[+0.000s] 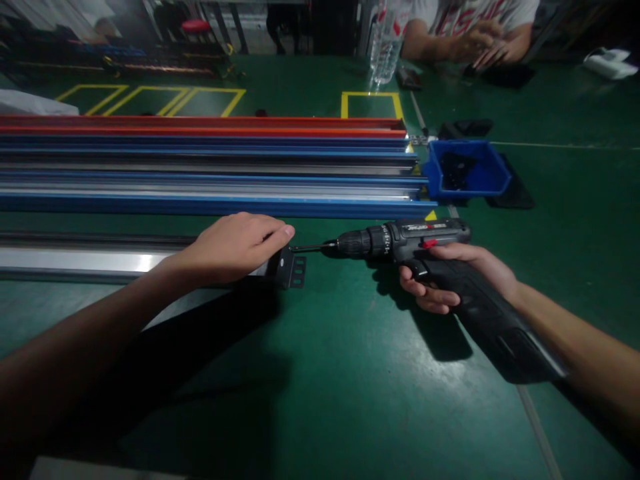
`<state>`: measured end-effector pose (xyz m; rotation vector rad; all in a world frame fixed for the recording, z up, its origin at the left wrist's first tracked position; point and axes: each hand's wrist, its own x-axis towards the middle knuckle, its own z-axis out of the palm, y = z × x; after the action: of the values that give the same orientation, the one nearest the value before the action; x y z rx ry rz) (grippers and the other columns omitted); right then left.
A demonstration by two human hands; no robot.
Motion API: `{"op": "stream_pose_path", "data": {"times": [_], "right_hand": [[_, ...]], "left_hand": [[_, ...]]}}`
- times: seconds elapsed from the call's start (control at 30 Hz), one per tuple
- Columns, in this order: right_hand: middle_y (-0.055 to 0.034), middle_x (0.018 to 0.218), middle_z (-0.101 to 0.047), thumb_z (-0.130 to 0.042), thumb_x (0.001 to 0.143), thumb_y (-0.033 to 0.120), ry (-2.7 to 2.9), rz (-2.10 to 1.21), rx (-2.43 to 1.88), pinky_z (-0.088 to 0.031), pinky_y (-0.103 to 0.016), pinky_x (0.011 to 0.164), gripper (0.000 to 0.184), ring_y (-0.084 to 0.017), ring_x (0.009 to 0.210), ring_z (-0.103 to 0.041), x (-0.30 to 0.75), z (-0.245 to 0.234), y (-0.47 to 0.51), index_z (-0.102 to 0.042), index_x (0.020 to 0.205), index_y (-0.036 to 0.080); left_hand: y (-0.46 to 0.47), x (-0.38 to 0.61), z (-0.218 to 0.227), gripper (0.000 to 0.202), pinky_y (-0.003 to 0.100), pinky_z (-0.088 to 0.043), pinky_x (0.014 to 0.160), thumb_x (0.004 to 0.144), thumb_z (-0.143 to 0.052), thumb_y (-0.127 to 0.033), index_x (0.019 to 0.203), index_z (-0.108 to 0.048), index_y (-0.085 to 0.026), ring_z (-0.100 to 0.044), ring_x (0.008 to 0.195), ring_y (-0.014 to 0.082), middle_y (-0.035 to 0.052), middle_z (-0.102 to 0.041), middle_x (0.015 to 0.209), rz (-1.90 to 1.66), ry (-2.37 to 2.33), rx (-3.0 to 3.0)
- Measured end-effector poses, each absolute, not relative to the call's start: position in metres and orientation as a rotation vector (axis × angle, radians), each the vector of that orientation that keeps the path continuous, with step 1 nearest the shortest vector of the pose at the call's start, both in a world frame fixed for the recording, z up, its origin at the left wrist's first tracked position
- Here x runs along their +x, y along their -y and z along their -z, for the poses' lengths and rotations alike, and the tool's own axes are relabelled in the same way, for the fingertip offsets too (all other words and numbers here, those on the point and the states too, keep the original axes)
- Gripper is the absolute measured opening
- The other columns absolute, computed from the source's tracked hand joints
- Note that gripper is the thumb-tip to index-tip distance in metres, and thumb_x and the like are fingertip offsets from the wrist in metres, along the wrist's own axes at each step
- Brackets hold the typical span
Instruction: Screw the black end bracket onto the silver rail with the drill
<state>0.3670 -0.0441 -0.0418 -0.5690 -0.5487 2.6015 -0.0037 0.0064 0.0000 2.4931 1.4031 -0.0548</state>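
Observation:
My left hand (235,245) lies curled over the right end of a long silver metal rail (75,261) on the green table, its fingers closed on the rail's end by a black end bracket (293,270). My right hand (453,279) grips the handle of a black cordless drill (415,243) with a red switch. The drill lies level, and its bit (306,248) points left and touches the black bracket just beyond my left fingertips.
A stack of long blue, silver and red rails (210,167) lies across the table behind my hands. A blue bin (470,172) with dark small parts stands at its right end. Another person's hands (480,47) and a clear plastic bottle (386,47) are at the far edge.

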Motion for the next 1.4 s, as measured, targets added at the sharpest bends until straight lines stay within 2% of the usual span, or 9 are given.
{"op": "stream_pose_path", "data": {"times": [0.13, 0.6, 0.87, 1.4], "right_hand": [[-0.0156, 0.093, -0.068, -0.053, 0.097, 0.038, 0.561, -2.598, -0.556, -0.055, -0.027, 0.066, 0.045, -0.012, 0.06, -0.061, 0.3667, 0.0411, 0.0448, -0.068, 0.114, -0.001], [-0.0154, 0.092, -0.068, -0.053, 0.097, 0.038, 0.551, -2.602, -0.564, -0.055, -0.027, 0.066, 0.044, -0.012, 0.06, -0.061, 0.3663, 0.0418, 0.0444, -0.068, 0.113, 0.0], [-0.0156, 0.093, -0.068, -0.054, 0.096, 0.035, 0.549, -2.604, -0.558, -0.056, -0.028, 0.065, 0.043, -0.012, 0.06, -0.062, 0.3665, 0.0418, 0.0442, -0.068, 0.114, -0.001], [-0.0152, 0.093, -0.068, -0.052, 0.097, 0.036, 0.561, -2.594, -0.578, -0.055, -0.028, 0.065, 0.042, -0.012, 0.059, -0.06, 0.3669, 0.0418, 0.0447, -0.067, 0.114, 0.0]], "left_hand": [[-0.0062, -0.0034, -0.0011, 0.056, 0.032, -0.041, 0.075, 0.103, -0.024, -0.054, 0.093, -0.07, -0.023, -0.065, 0.092, 0.0239, 0.0032, -0.076, 0.107, 0.064, -1.398, 2.488], [-0.0059, -0.0028, -0.0013, 0.056, 0.032, -0.041, 0.075, 0.103, -0.024, -0.054, 0.092, -0.069, -0.023, -0.066, 0.092, 0.0238, 0.0037, -0.076, 0.109, 0.067, -1.397, 2.492], [-0.0066, -0.0034, -0.0004, 0.057, 0.032, -0.042, 0.074, 0.102, -0.024, -0.054, 0.096, -0.072, -0.024, -0.066, 0.093, 0.0245, 0.0046, -0.076, 0.106, 0.074, -1.416, 2.498], [-0.0066, -0.0047, 0.0008, 0.056, 0.032, -0.044, 0.082, 0.102, -0.026, -0.055, 0.101, -0.074, -0.025, -0.067, 0.099, 0.0253, 0.003, -0.076, 0.114, 0.038, -1.403, 2.494]]}}
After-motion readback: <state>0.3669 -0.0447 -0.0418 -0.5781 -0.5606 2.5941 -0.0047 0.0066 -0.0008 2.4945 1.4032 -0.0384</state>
